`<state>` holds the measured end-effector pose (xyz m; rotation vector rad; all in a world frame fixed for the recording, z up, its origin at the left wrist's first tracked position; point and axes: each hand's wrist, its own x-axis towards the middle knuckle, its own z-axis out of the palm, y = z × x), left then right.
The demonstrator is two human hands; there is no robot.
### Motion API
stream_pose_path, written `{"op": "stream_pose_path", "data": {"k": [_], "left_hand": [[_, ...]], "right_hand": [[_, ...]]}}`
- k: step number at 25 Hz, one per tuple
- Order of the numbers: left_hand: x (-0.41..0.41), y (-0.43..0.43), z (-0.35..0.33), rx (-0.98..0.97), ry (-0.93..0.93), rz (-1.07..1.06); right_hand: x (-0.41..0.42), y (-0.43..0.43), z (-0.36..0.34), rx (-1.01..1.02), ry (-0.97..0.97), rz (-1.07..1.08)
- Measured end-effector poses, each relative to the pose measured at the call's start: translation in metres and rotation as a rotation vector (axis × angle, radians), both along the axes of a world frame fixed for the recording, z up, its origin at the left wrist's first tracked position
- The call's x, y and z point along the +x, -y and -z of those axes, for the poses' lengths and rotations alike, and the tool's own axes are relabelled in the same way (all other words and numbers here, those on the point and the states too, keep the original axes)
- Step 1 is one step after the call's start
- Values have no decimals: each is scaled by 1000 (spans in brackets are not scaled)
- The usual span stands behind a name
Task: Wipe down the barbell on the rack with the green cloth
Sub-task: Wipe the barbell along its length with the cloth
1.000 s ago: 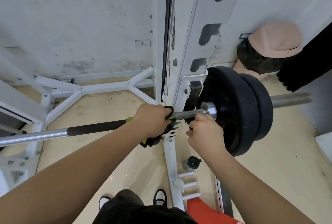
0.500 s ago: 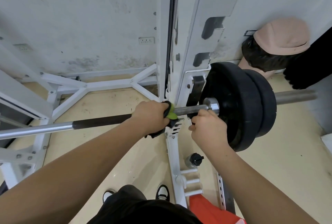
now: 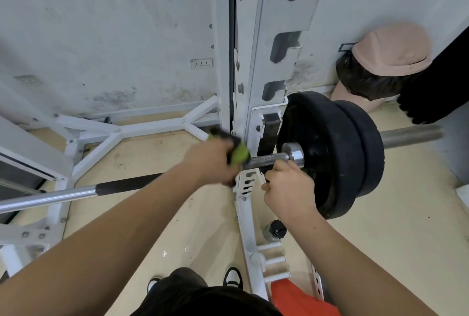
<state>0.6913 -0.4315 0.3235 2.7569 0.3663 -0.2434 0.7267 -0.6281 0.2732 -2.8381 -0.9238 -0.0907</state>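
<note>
The barbell (image 3: 269, 159) lies across the white rack (image 3: 256, 118), its shaft chrome at the left and dark near the middle. Two black plates (image 3: 337, 153) sit on its right sleeve. My left hand (image 3: 210, 161) is wrapped around the shaft just left of the rack upright, holding the green and black cloth (image 3: 239, 154) against the bar; the cloth is blurred. My right hand (image 3: 289, 189) grips the shaft from below, right beside the collar and the inner plate.
White rack base beams (image 3: 119, 133) spread over the beige floor at the left. A dark-capped bottle (image 3: 275, 230) stands by the rack foot, near white storage pegs (image 3: 272, 261). A pink bin with a black bag (image 3: 380, 69) stands at the wall. My shoes (image 3: 232, 276) are below.
My left hand has slid the cloth rightward along the shaft toward the rack upright, and the cloth has turned up over the bar. My right hand has kept its grip.
</note>
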Motion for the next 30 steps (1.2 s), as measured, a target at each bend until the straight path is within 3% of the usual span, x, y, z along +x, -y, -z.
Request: {"op": "stream_pose_path", "data": {"k": [2, 4, 10, 15, 18, 22, 24, 27, 30], "left_hand": [[1, -9, 7, -105, -307, 82], [11, -26, -7, -280, -406, 105], [23, -30, 23, -458, -334, -97], [47, 5, 30, -451, -85, -65], [30, -10, 26, -510, -178, -102], [12, -58, 10, -312, -366, -76], [22, -42, 10, -268, -278, 3], [36, 6, 20, -374, -47, 26], [26, -8, 17, -382, -96, -22]], "right_hand": [[0, 0, 0, -1, 10, -9], [0, 0, 0, 5, 15, -8], [1, 0, 2, -16, 2, -3], [3, 0, 4, -8, 24, -16], [4, 2, 6, 16, 29, -31], [3, 2, 9, 30, 8, -19], [3, 2, 9, 38, 3, -22], [3, 2, 8, 22, 4, -26], [4, 2, 8, 21, -15, -26]]}}
